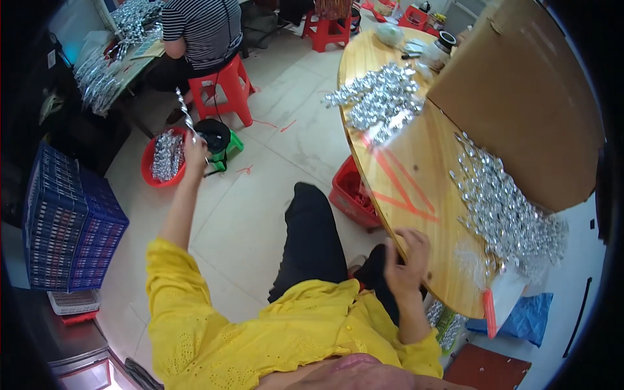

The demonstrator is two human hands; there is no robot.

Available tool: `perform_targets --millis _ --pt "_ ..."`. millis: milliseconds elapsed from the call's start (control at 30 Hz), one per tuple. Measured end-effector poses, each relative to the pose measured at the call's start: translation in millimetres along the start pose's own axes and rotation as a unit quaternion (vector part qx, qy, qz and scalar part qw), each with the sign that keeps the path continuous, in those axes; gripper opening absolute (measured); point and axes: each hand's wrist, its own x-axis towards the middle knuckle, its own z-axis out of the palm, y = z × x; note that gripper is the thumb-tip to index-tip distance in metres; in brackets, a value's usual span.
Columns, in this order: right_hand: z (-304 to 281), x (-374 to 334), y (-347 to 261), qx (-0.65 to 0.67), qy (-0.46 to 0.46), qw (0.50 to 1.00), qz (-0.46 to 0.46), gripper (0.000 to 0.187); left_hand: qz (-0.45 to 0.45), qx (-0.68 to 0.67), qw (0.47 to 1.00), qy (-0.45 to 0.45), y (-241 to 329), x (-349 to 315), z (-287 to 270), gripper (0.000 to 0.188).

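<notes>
My left hand [195, 151] is stretched out to the left, above the floor, and grips a thin strand of shiny silver pieces [185, 116] that sticks upward. It hangs near a red basin [151, 170] filled with the same silver pieces. My right hand [408, 260] rests at the near edge of the round wooden table [422, 156], fingers curled loosely, holding nothing that I can see. A heap of silver pieces [507, 214] lies on the table just right of that hand, and a second silver heap [383, 97] lies farther away.
A big cardboard box [520, 97] stands on the table's right side. A red crate [351, 195] sits under the table edge. Blue crates [65, 221] are stacked at the left. Another person [198, 26] sits on a red stool [224, 88] at a far bench.
</notes>
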Motion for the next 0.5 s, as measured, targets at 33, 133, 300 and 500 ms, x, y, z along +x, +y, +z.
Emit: perform_targets --millis 33,133,300,500 --pt "-6.8 -3.8 13.7 -0.087 0.018 0.996 0.014 0.026 0.047 0.060 0.997 0.026 4.6 36.9 9.2 0.028" --pt "-13.8 -17.1 37.8 -0.133 0.008 0.990 0.049 0.023 0.082 0.134 0.982 0.103 39.2 130.3 1.7 0.040" --pt "-5.4 -23.7 41.9 -0.215 -0.019 0.972 0.097 0.018 0.076 0.193 0.967 0.151 93.0 245.7 4.5 0.022" --pt "-4.1 -21.8 41.3 -0.243 -0.040 0.961 0.123 0.017 -0.024 -0.011 0.996 0.089 84.4 336.8 -21.9 0.002"
